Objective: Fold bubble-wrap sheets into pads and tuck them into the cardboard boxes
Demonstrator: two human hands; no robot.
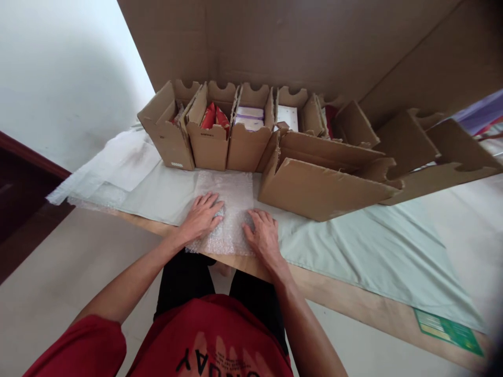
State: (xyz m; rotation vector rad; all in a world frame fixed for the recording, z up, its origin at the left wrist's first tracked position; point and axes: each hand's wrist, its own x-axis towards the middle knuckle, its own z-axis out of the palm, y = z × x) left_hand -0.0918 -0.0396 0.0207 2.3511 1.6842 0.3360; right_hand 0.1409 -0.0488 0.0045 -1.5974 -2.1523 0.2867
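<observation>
Across the bubble wrap (234,222), the left hand (200,217) and right hand (264,234) lie palms down (both loose, unclenched).

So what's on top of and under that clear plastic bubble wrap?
The person's left fingers lie on the clear plastic bubble wrap; the right fingers are at its right edge. Pale green cloth shows on both sides, but whatever lies directly underneath is covered.

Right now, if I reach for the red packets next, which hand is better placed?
Probably your left hand: it rests on the bubble wrap, nearer the red packets. Your right hand lies farther from them, closer to the slanted front box.
</observation>
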